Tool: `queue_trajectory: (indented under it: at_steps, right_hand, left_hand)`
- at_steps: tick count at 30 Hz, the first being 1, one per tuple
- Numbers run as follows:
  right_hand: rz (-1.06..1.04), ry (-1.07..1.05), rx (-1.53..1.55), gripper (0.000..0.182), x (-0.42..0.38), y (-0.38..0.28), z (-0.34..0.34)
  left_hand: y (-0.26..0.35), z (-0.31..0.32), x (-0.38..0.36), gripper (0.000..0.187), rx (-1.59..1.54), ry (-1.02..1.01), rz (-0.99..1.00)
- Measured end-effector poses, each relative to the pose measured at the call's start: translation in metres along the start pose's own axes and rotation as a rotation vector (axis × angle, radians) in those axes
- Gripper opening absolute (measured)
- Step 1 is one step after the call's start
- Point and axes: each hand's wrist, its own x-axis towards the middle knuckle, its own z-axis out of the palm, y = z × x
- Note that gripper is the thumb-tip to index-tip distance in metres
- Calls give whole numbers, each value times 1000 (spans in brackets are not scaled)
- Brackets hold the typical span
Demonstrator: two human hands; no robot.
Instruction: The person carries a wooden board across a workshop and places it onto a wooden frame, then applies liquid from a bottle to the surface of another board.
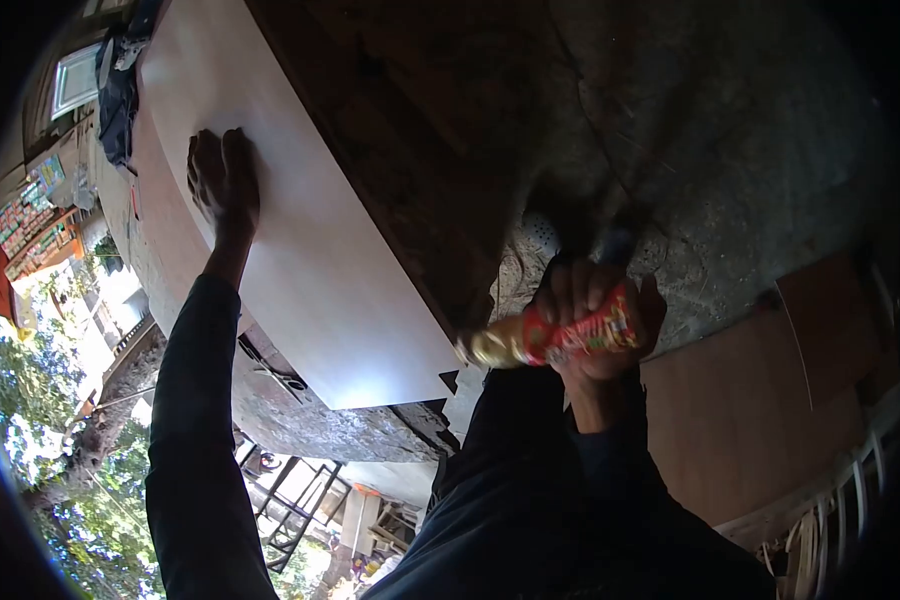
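Note:
My left hand (224, 182) lies on a pale, smooth sheet of board (315, 250), close to its left edge, with the fingers stretched over the surface. In my right hand (600, 300) I grip a bottle (580, 335) with a red printed label and a yellowish neck. The bottle is tilted on its side, its neck towards the board's lower right corner and somewhat blurred. My fingers wrap round the label end and hide part of the print.
Brown sheets of board (750, 390) lean at the lower right beside pale slats (840, 510). A cracked, dark concrete floor (710, 140) spreads beyond the board. A dark bag (118, 100) sits at the upper left, and a metal frame (295, 500) stands below.

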Motion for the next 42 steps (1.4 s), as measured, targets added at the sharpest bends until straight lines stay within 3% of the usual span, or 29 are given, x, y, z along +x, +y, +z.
queue_trajectory:
  at_steps: [5, 6, 9, 10, 12, 14, 18, 19, 22, 23, 26, 29, 32, 38, 42]
  right_hand:
    - [-210, -95, -48, 49, 137, 70, 9]
    - [-166, -154, 268, 52, 174, 88, 4]
    - [8, -154, 385, 54, 264, 119, 3]
    - [-46, 143, 303, 64, 269, 123, 8]
    - [-103, -251, 355, 50, 226, 105, -9]
    - [-74, -240, 285, 42, 147, 74, -18]
    - [46, 272, 85, 43, 17, 11, 2]
    - [88, 171, 126, 44, 6, 3, -15]
    - [46, 295, 69, 45, 9, 9, -13]
    - [26, 284, 51, 45, 24, 15, -6]
    - [7, -4, 154, 43, 103, 40, 15]
    - [-61, -104, 144, 41, 177, 72, 28]
    - [-31, -187, 172, 38, 243, 89, 41]
    - [-61, -69, 122, 45, 336, 112, 75]
    - [-25, -288, 210, 36, 384, 126, 81]
  left_hand:
    - [5, -3, 1, 79, -29, 6, -23]
    - [5, -1, 1, 78, -26, 2, -16]
    - [4, -1, 2, 78, -10, -5, -26]
    - [2, -2, 0, 78, -14, -8, -24]
    - [1, 0, 2, 78, -35, -5, -14]
    - [5, -2, 0, 78, -21, -10, -27]
    - [4, -1, 1, 79, 6, 6, -14]
    - [3, 0, 2, 78, 16, 12, -14]
    - [1, 2, -1, 78, 57, 2, -25]
    - [3, 1, -1, 78, 74, -11, -41]
    - [13, -5, -2, 78, 95, -50, -105]
    - [17, -7, 0, 78, 102, -65, -119]
    - [13, -7, 1, 78, 82, -62, -86]
    - [12, -11, 7, 73, 94, -54, 52]
    - [18, -20, 12, 73, 66, -117, 29]
